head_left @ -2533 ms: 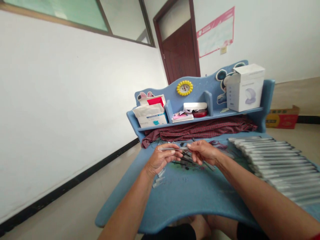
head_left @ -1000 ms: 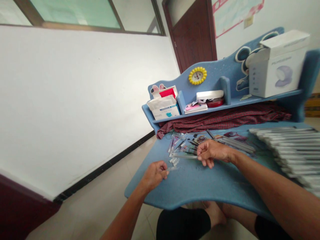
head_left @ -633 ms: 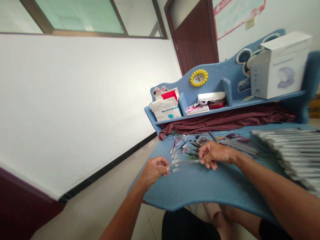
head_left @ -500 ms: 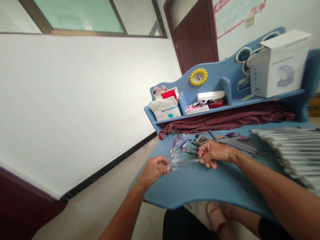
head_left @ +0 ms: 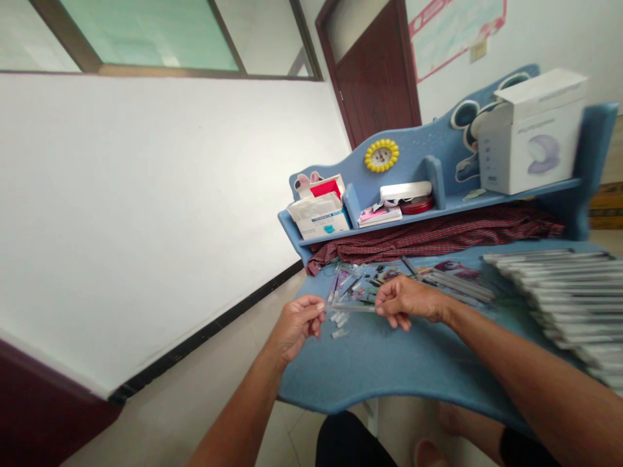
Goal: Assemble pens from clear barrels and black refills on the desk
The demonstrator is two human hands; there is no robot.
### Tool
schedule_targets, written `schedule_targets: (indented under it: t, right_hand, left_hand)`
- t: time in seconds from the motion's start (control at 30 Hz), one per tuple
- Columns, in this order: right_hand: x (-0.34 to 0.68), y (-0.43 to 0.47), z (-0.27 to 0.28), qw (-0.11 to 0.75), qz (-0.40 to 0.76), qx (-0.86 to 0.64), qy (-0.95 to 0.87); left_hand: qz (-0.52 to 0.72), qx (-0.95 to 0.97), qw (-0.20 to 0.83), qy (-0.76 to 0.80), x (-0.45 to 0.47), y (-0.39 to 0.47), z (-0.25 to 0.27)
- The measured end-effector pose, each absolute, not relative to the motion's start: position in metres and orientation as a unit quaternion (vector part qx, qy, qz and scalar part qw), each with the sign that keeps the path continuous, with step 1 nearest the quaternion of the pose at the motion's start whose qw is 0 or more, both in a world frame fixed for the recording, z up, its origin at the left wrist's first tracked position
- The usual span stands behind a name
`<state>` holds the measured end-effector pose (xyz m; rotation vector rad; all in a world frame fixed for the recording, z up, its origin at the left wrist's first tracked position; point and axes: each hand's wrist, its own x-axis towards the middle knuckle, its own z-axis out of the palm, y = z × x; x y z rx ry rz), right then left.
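Note:
My left hand (head_left: 299,327) pinches the left end of a slim clear pen barrel (head_left: 353,309). The barrel's right end is between the thumb and fingers of my right hand (head_left: 409,301), so it spans level from hand to hand, just over the blue desk (head_left: 360,370). Small clear pen caps (head_left: 340,333) lie beneath it near my left hand. Behind the hands is a scatter of thin dark and clear pen parts (head_left: 348,283), too small to tell apart. More barrels (head_left: 460,285) lie beyond my right wrist.
A large heap of pens (head_left: 564,285) covers the desk's right side. Bunched plaid cloth (head_left: 418,235) runs under the shelf. On the shelf are a white carton (head_left: 533,136), a mask box (head_left: 324,224) and a red round tin (head_left: 416,205). A white wall (head_left: 170,194) stands left.
My left hand has risen slightly and the hands are closer together, with the barrel still between them. The whole view has shifted a little as my head moved.

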<state>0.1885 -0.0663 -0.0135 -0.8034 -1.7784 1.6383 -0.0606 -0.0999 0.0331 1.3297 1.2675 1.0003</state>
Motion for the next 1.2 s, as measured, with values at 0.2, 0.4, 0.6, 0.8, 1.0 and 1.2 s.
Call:
schedule_targets:
  t: [0.2, 0.4, 0.6, 0.8, 1.0, 1.2]
  right_hand:
    - [0.170, -0.071, -0.014, 0.346, 0.556, -0.341, -0.675]
    - [0.160, -0.070, -0.017, 0.422, 0.488, -0.368, -0.669]
    - [0.154, -0.065, -0.026, 0.455, 0.474, -0.370, -0.657]
    - [0.149, -0.062, -0.032, 0.457, 0.454, -0.388, -0.659]
    - [0.148, -0.057, -0.032, 0.422, 0.375, -0.449, -0.692]
    - [0.157, -0.052, -0.027, 0.425, 0.215, -0.511, -0.716]
  left_hand:
    - [0.472, 0.494, 0.512, 0.520, -0.044, -0.076, 0.034]
    - [0.450, 0.518, 0.537, 0.490, -0.041, -0.051, 0.033]
    - [0.424, 0.531, 0.553, 0.482, -0.042, -0.038, 0.035]
    - [0.414, 0.543, 0.531, 0.503, -0.041, -0.040, 0.031]
    - [0.423, 0.578, 0.493, 0.495, -0.036, -0.031, 0.035]
    - [0.364, 0.641, 0.481, 0.474, -0.008, -0.009, 0.043]
